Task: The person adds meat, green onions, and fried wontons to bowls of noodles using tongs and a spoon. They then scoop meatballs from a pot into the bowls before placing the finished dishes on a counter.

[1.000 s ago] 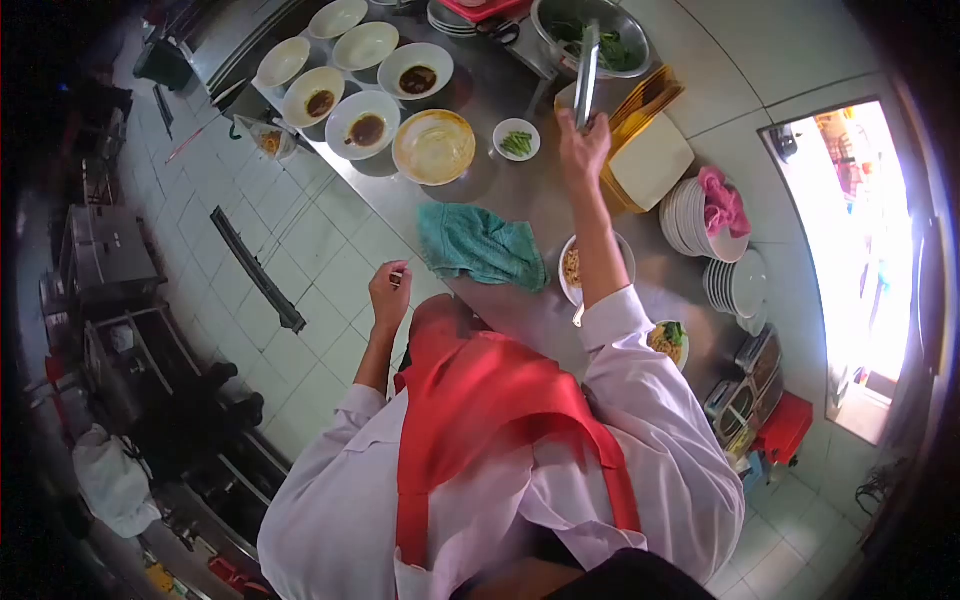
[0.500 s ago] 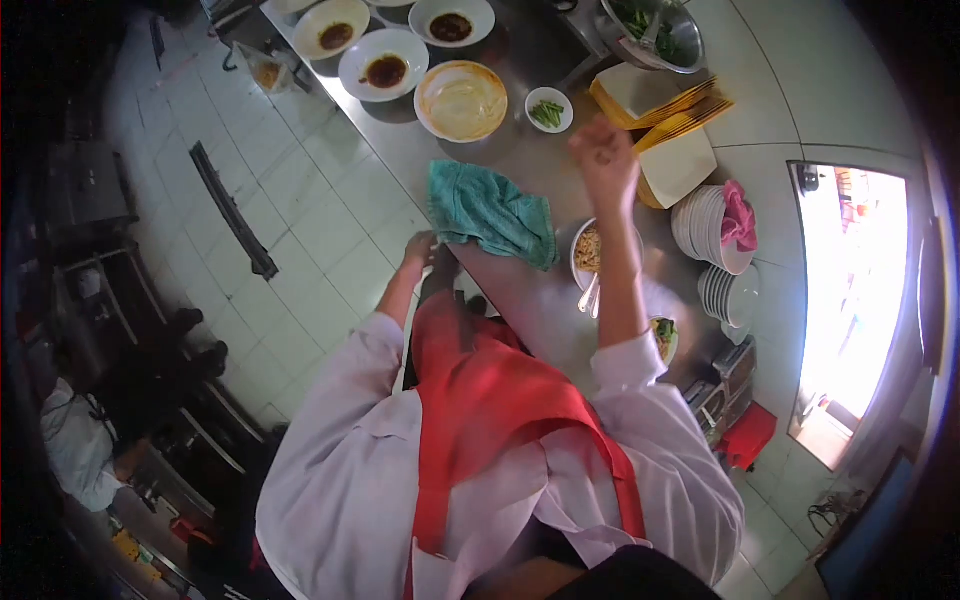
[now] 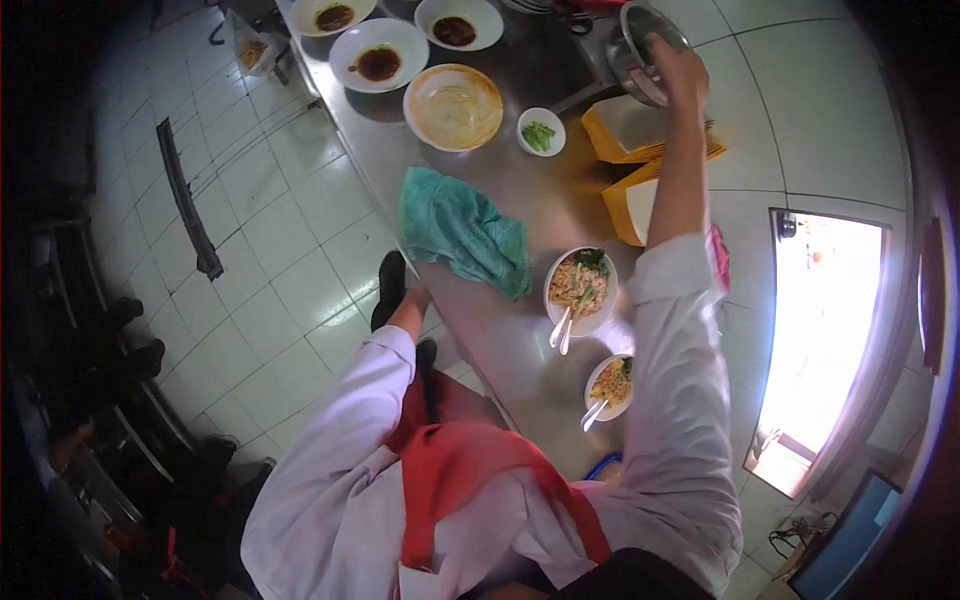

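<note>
My right hand (image 3: 682, 75) is stretched out to the far right, gripping the rim of a steel bowl (image 3: 625, 55). Its fingers reach over into the bowl, which looks tilted, and its contents are mostly hidden. My left hand (image 3: 418, 295) hangs by the near edge of the counter, close to a crumpled green cloth (image 3: 465, 232); its fingers do not show clearly. Left of the steel bowl are a small white bowl of cut greens (image 3: 541, 132) and a sauce-smeared white bowl (image 3: 453, 108).
Bowls of noodles (image 3: 582, 292) with spoons stand nearer me, the smaller noodle bowl (image 3: 610, 388) closest. White bowls with dark sauce (image 3: 379, 64) line the far left of the counter (image 3: 470, 330). Yellow-edged trays (image 3: 628, 210) lie under my right forearm. Tiled floor lies to the left.
My right hand has moved away from me and right, from beside the small bowl of greens to the steel bowl, which now looks tilted. The view has shifted, showing the noodle bowls more fully.
</note>
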`<control>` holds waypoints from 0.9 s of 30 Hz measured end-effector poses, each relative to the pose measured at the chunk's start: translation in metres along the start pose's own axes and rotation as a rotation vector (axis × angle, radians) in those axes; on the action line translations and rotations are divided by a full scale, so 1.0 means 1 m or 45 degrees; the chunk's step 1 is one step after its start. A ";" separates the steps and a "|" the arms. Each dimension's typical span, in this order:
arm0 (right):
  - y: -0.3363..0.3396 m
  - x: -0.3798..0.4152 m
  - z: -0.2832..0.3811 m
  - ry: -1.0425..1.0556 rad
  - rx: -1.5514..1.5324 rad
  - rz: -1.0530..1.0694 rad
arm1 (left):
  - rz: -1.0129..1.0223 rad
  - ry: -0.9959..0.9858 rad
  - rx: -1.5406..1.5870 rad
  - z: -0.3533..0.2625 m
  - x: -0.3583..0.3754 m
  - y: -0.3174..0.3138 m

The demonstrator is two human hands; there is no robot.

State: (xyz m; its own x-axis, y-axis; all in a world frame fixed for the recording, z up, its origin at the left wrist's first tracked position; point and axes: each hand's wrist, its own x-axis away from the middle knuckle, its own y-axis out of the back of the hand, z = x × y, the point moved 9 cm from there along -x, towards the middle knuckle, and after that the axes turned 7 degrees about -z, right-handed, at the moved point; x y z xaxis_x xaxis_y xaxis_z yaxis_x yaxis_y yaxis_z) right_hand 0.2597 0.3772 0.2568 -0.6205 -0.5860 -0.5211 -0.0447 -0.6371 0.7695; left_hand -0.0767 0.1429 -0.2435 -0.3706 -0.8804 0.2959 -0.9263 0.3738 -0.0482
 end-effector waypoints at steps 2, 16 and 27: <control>-0.071 -0.018 -0.024 -0.003 -0.126 0.677 | -0.044 -0.156 -0.106 0.002 0.021 -0.004; 0.100 0.223 0.043 0.781 -0.362 0.428 | -0.469 0.515 -0.052 0.066 0.136 -0.024; 0.141 0.556 -0.054 0.224 -0.470 1.548 | -0.710 0.441 0.055 0.067 0.243 0.044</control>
State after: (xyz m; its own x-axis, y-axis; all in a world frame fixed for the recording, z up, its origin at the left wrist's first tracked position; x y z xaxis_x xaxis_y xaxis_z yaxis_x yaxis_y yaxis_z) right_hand -0.0492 -0.0654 0.0555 0.0034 -0.9258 0.3781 0.7113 0.2680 0.6498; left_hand -0.2116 -0.0740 -0.2380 0.2027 -0.7912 0.5769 -0.9777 -0.1300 0.1652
